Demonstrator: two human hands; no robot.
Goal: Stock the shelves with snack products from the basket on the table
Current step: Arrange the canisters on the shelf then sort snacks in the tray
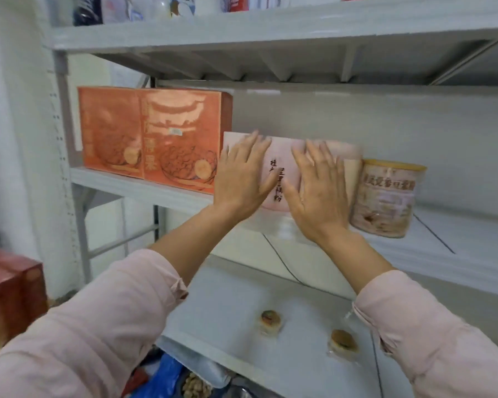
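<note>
My left grip and right grip, released flat, press the pale pink cardboard box. That should seat it behind the front edge of the grey metal shelf.

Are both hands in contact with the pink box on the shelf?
Touching. The head view shows the left hand and right hand pressed flat, fingers straight, against the front of the pink box.

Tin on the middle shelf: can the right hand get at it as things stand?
Probably yes. The right hand lies flat on the pink box, and the tin stands just right of that box on the same shelf. Nothing shows between hand and tin.
</note>
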